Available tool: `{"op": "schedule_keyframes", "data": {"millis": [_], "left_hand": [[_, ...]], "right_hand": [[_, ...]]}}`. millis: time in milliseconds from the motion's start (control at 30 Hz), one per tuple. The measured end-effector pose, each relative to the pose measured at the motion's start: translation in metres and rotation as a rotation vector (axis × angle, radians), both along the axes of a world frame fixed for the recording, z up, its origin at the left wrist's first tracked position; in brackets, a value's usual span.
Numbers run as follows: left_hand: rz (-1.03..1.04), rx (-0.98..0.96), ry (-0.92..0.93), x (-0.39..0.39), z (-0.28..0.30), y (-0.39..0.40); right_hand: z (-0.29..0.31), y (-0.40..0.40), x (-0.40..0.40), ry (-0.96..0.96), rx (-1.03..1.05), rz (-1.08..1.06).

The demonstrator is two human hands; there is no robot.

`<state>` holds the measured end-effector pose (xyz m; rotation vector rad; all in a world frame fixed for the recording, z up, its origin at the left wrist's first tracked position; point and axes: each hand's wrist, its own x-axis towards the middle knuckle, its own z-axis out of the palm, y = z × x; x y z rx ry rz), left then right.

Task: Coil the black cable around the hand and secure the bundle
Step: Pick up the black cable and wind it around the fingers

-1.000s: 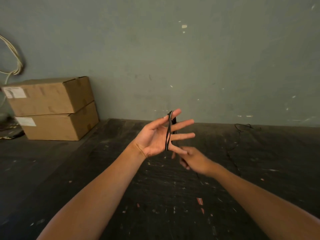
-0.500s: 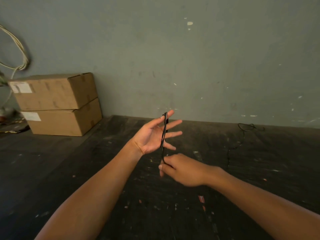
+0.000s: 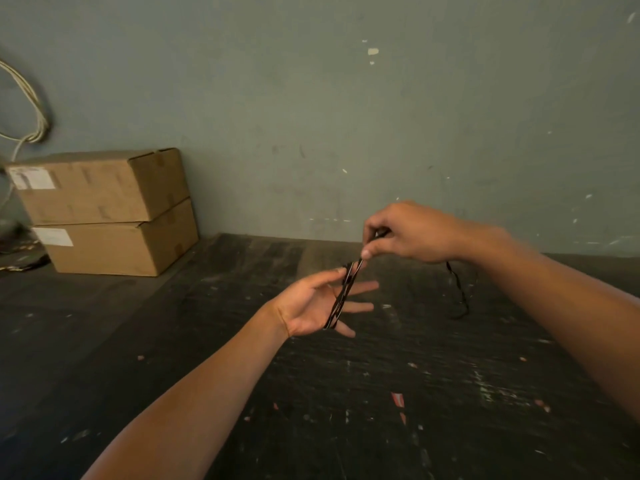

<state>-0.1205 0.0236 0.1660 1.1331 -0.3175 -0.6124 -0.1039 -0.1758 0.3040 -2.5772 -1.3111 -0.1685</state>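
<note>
My left hand (image 3: 313, 308) is held out palm up with its fingers spread, and the thin black cable (image 3: 343, 296) is wound in several turns across the fingers. Above and to the right of it, my right hand (image 3: 408, 233) pinches the cable between thumb and fingers and holds it taut over the coil. The free length of cable hangs from under my right hand and trails down to the dark surface (image 3: 346, 393) at the right, where it lies in a loose curl.
Two stacked cardboard boxes (image 3: 114, 209) stand at the back left against the grey-green wall (image 3: 346, 116). A pale cord (image 3: 31, 109) hangs on the wall at the far left. The dark surface is scuffed, with small bits of debris.
My right hand has risen from below my left hand to above and right of it, carrying the cable up over the fingers. My left hand has dropped and tilted flatter.
</note>
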Motion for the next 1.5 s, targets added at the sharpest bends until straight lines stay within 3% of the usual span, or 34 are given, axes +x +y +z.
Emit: {"op": "schedule_keyframes", "data": {"millis": [200, 367, 667, 900, 1133, 1333, 1500], "left_hand": [[-0.08, 0.027, -0.02, -0.005, 0.004, -0.001], [-0.145, -0.062, -0.023, -0.009, 0.012, -0.003], [-0.156, -0.203, -0.124, -0.012, 0.032, -0.003], [0.011, -0.282, -0.128, -0.004, 0.045, 0.005], [0.2, -0.285, -0.127, 0.011, 0.047, 0.011], [0.245, -0.207, -0.094, 0.015, 0.033, 0.018], [0.268, -0.153, -0.06, 0.014, 0.018, 0.018]], "right_hand": [[-0.006, -0.011, 0.028, 0.003, 0.158, -0.033], [-0.033, -0.012, 0.045, 0.084, 0.275, -0.05], [-0.138, -0.008, 0.042, 0.597, 0.501, -0.19], [-0.179, 0.019, 0.002, 0.83, 0.537, -0.129], [-0.172, 0.044, -0.039, 0.786, 0.34, -0.031], [-0.129, 0.04, -0.049, 0.484, 0.206, 0.034], [-0.087, 0.026, -0.048, 0.371, 0.091, 0.067]]}}
